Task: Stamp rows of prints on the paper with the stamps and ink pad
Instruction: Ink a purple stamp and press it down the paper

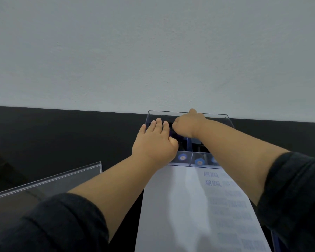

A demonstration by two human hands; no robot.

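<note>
Stamp box: a clear plastic box [187, 113] at the far edge of the black table [62, 139], against the pale wall [153, 51]; its near compartments hold stamps with blue round tops [181, 157]
Left hand: the left hand [154, 142] lies flat over the box's left part, fingers straight and spread, holding nothing
Right hand: the right hand [186, 124] reaches into the box from the right, fingers curled down inside; what they grip is hidden, so I cannot tell
Paper: the white paper [171, 206] lies just before the box's near edge, between the two forearms, with rows of blue prints down its right side, the top ones reading AIR MAIL
Lid: a clear lid [44, 180] lies left of the paper, under the left forearm
</note>
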